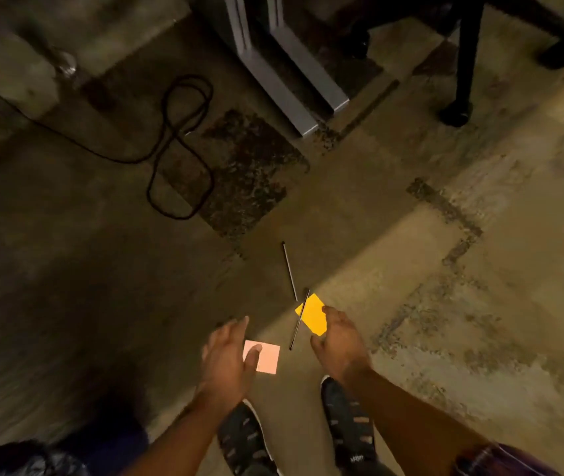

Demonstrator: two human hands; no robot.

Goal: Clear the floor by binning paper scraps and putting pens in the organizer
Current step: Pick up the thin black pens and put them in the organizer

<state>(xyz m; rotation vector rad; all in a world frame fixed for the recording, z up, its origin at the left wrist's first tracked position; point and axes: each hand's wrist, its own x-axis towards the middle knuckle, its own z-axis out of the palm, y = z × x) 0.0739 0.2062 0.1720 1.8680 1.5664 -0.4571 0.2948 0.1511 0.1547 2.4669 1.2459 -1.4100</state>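
left hand (227,352) spread, thumb on square pink paper scrap (266,356) | right hand (339,338) seemingly pinching flat orange paper scrap (314,317) | I'd grip edges: light, floppy

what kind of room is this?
Probably an office or workshop: worn concrete floor, grey desk legs, a black chair base on castors and a loose black cable.
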